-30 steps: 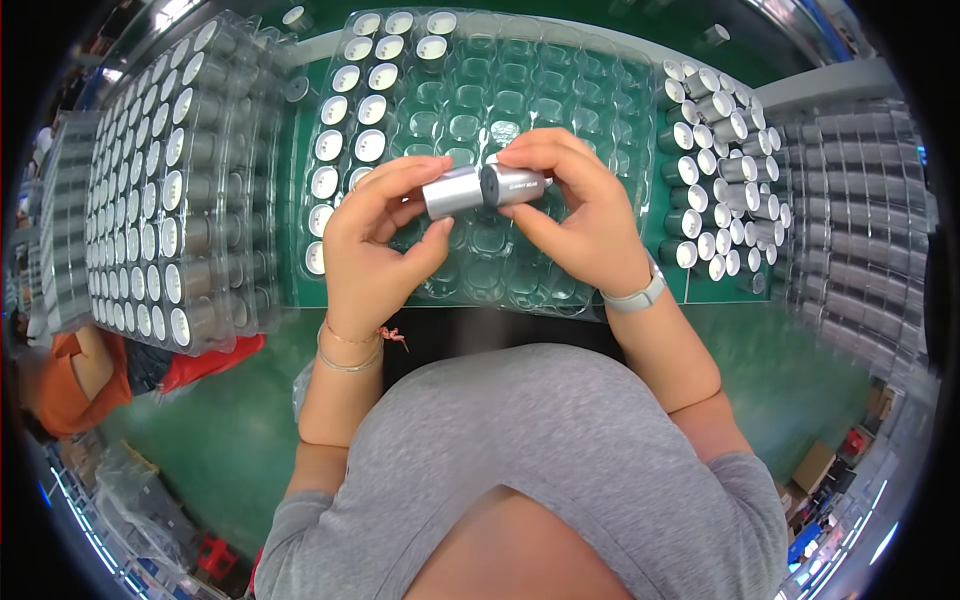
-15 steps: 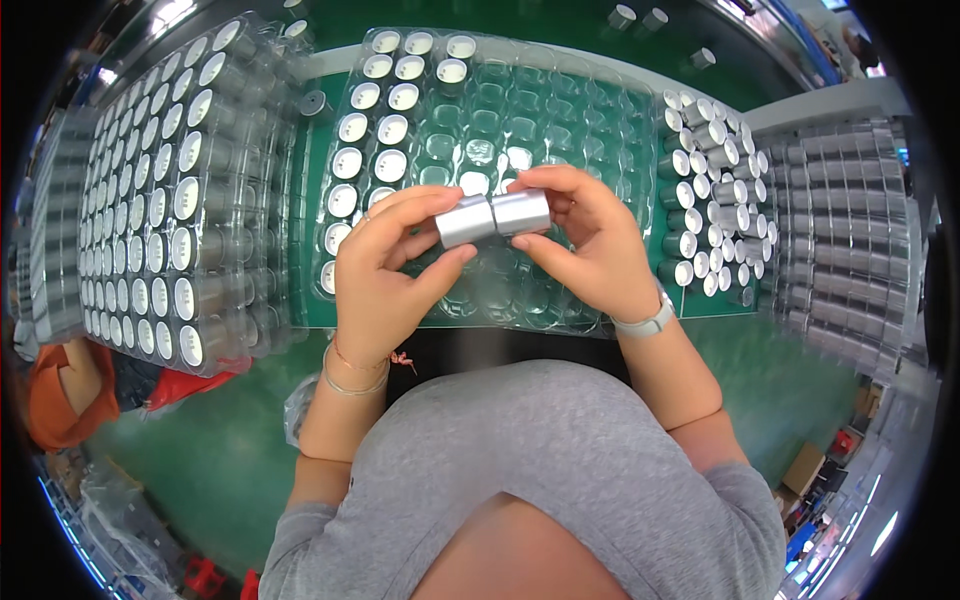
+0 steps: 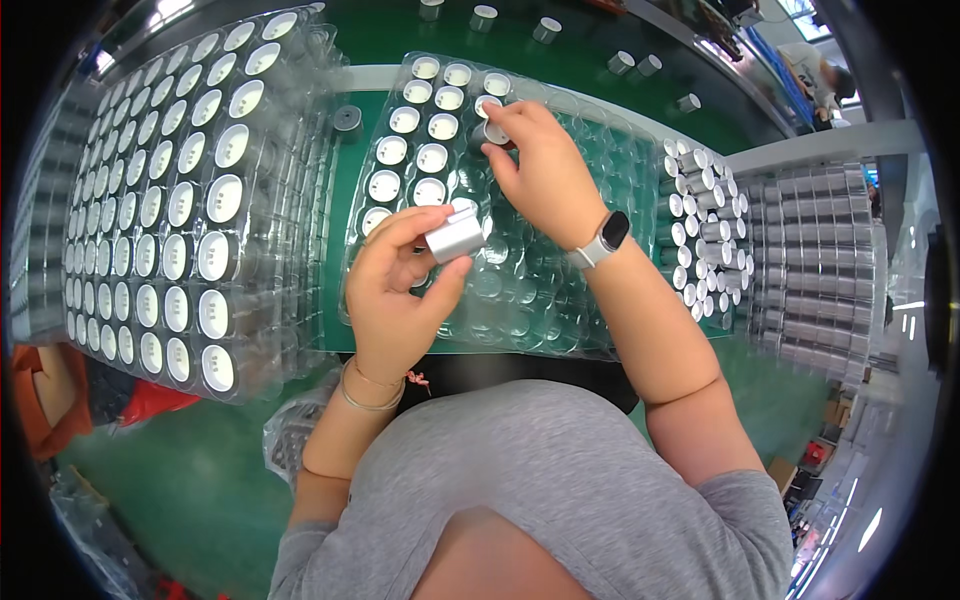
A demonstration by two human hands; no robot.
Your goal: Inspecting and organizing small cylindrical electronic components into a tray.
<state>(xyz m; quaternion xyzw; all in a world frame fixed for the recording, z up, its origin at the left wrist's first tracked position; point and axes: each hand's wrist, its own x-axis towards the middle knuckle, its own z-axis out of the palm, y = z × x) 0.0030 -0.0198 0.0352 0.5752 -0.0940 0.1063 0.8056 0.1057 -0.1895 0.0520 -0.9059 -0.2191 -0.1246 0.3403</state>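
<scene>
My left hand [image 3: 393, 275] holds a silver metal cylinder [image 3: 457, 240] between thumb and fingers, tilted above the near part of a clear plastic tray [image 3: 545, 315]. Farther forward, my right hand [image 3: 545, 170] pinches a second cylinder [image 3: 493, 133] by its white-ended top. That one is in the tray's third column, just nearer than other seated cylinders; whether it rests fully in its pocket is hidden. White-topped cylinders [image 3: 431, 158] stand upright in the tray's two left columns. Bare pockets show across its right side.
At left rises a tall stack of trays [image 3: 215, 257] full of white-topped cylinders. Loose cylinders [image 3: 715, 230] lie heaped at right, beside more stacked cylinders [image 3: 810, 270]. A grey round part [image 3: 347, 119] sits behind the tray. Several cylinders [image 3: 547, 30] stand along the far green surface.
My right hand has moved forward and left with its cylinder, from beside the left one to the third column. My left hand still holds its cylinder. The view has shifted slightly.
</scene>
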